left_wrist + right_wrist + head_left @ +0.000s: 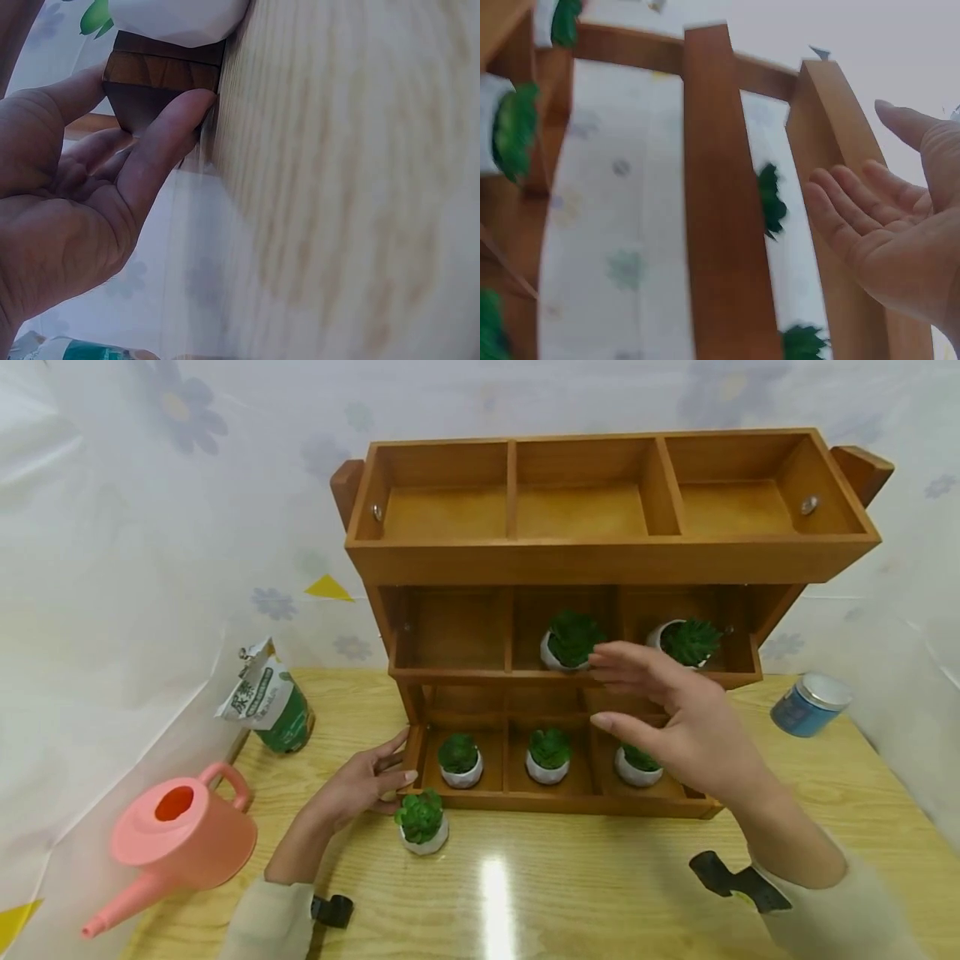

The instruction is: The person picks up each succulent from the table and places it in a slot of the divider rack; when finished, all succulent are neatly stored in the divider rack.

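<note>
A brown three-tier wooden shelf (611, 562) stands on the table, its tiers split into compartments. My left hand (360, 787) holds the lower left corner of it; in the left wrist view the thumb (169, 135) and fingers lie around the wooden end. A potted succulent (422, 828) in a white pot stands on the table just in front of that corner. My right hand (690, 722) is raised before the middle tier, fingers extended and thumb apart, with nothing in it. It partly covers a bottom-tier succulent (637, 766). Two more succulents (573, 639) sit in the middle tier.
To the left are a pink watering can (191, 843) and a green-and-white bag (273, 702) closed with a clip. A blue jar with a silver lid (810, 704) stands right of the shelf. Patterned sheeting (247, 468) hangs behind.
</note>
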Demonstrator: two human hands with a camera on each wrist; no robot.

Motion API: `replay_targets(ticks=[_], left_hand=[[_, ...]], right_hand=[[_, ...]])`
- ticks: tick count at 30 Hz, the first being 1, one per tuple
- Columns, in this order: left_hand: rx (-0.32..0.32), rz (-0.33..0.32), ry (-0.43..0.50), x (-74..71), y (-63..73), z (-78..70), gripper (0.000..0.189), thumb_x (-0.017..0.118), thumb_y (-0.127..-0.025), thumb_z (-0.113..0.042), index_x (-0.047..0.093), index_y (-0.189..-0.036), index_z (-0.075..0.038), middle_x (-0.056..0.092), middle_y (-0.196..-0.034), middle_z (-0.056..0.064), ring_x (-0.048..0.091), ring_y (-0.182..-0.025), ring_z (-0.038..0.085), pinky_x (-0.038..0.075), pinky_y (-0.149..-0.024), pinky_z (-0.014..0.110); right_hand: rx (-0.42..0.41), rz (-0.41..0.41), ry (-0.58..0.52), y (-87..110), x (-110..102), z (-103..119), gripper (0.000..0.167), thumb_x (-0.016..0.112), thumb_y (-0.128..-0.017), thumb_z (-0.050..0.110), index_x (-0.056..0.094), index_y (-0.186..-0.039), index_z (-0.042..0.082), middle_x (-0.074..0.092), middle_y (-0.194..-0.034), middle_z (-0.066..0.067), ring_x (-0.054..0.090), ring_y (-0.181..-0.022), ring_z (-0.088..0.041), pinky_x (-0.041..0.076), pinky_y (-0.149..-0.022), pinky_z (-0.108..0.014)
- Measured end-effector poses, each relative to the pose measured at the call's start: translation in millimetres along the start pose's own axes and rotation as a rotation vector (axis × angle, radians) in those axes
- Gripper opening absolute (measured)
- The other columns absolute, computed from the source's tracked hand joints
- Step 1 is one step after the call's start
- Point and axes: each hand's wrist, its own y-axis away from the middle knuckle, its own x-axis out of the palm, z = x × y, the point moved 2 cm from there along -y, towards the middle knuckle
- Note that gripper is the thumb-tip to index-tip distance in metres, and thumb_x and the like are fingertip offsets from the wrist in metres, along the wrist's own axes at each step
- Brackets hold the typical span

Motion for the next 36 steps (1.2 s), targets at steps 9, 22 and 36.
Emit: replay_targets(ticks=[9,22,36], left_hand=[[-0.005,-0.011,-0.01,1.2,0.2,-1.0,0.08,0.066,-0.101,-0.029,0.015,-0.163,-0.035,0.017,-0.168,0.021,0.042,-0.145,0.039,0.061,-0.079,0.038],[-0.004,-0.003,-0.008,0.4,0.0,-2.1,0.081,0.066,-0.101,-0.029,0.015,-0.163,-0.033,0.015,-0.168,0.022,0.04,-0.146,0.041,0.062,-0.082,0.039],[-0.007,-0.011,-0.021,0.7,0.3,-2.8,0.083,0.068,-0.099,-0.03,0.016,-0.164,-0.03,0.015,-0.169,0.02,0.041,-0.145,0.041,0.061,-0.087,0.043]], right_hand=[[0.117,0.21,-0.129,32.1,53,-16,0.054,0.079,-0.09,0.023,0.059,-0.14,0.024,0.066,-0.135,0.004,0.068,-0.114,-0.008,0.057,-0.094,-0.028],[0.208,0.375,-0.267,42.2,114,-22,0.056,0.076,-0.092,0.037,0.058,-0.142,0.024,0.065,-0.138,0.003,0.066,-0.122,-0.022,0.056,-0.099,-0.041],[0.262,0.525,-0.362,38.6,177,-22,0.054,0.073,-0.096,0.031,0.057,-0.144,0.013,0.064,-0.14,-0.008,0.065,-0.124,-0.026,0.054,-0.102,-0.043]])
